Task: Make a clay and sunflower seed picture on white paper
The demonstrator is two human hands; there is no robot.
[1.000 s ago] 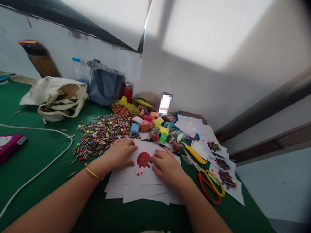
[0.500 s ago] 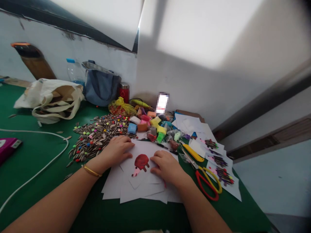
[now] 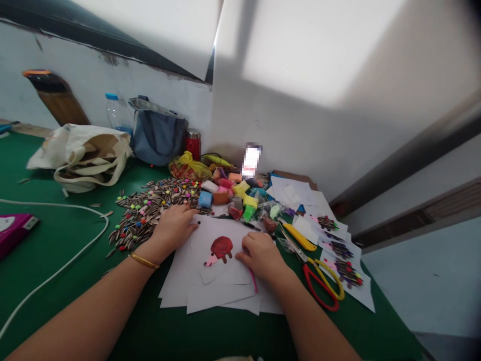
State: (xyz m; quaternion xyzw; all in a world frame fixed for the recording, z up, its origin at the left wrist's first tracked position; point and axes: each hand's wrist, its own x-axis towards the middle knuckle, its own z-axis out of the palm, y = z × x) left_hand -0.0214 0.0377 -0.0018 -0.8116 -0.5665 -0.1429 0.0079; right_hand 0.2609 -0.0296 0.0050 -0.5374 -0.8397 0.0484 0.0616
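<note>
A white sheet of paper [image 3: 229,276] bears a flat clay hedgehog [image 3: 221,247] with a red-brown body, brown legs and a pink face. More white sheets [image 3: 176,286] lie under it. My left hand [image 3: 175,225] rests at the sheet's upper left edge, beside the seeds, fingers stretched and thumb apart. A tiny black bead [image 3: 199,222] shows near its fingertips. My right hand [image 3: 261,253] is at the sheet's right edge, fingers curled, the thumb on the paper; its fingertips are partly hidden. A thin magenta strip [image 3: 253,282] pokes out below this hand.
Striped sunflower seeds mixed with coloured balls [image 3: 150,205] form a pile at left. Coloured clay packs [image 3: 225,193] lie behind the papers. At right are scissors [image 3: 323,281], a yellow cutter [image 3: 299,236] and seed-covered hedgehog cards [image 3: 347,273]. A white cable [image 3: 90,245] crosses the left side.
The sheet with the hedgehog has shifted slightly away from me and turned a little. My left hand has moved left, and the right hand's fingers have curled more, uncovering more magenta strip.
</note>
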